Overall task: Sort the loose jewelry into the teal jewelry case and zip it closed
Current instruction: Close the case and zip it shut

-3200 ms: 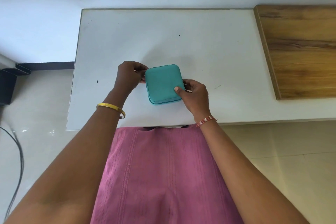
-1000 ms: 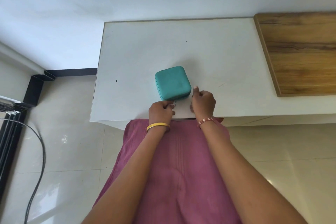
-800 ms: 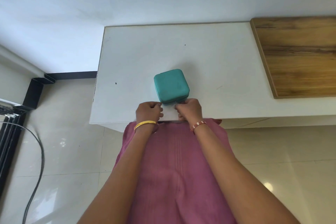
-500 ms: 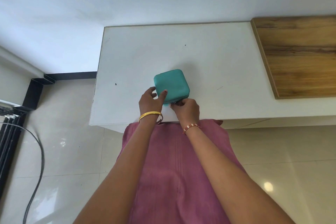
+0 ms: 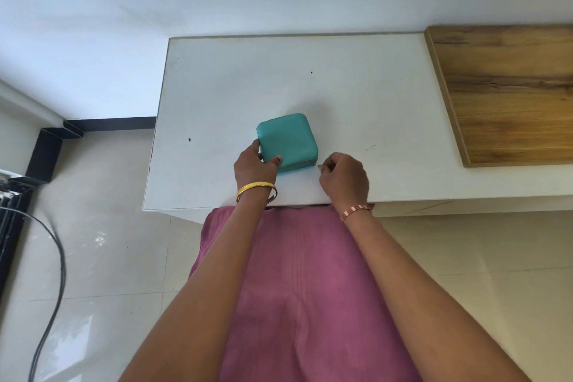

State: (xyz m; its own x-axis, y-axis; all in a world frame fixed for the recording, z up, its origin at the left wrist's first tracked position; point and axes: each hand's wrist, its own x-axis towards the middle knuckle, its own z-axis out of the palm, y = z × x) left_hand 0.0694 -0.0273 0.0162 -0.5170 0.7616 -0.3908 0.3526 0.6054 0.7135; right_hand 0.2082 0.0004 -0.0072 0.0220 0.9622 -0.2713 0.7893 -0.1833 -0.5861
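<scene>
Teal jewelry case (image 5: 286,140) — smooth, rounded square, lid down

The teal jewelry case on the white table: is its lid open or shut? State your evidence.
Shut. The teal jewelry case lies flat, lid down against its base, no interior showing. Whether the zip is fully run round cannot be told.

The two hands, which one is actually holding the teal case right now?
The left hand, the one with the gold bangle, grips the teal case at its near left corner. The right hand is curled beside the case's near right corner.
</scene>
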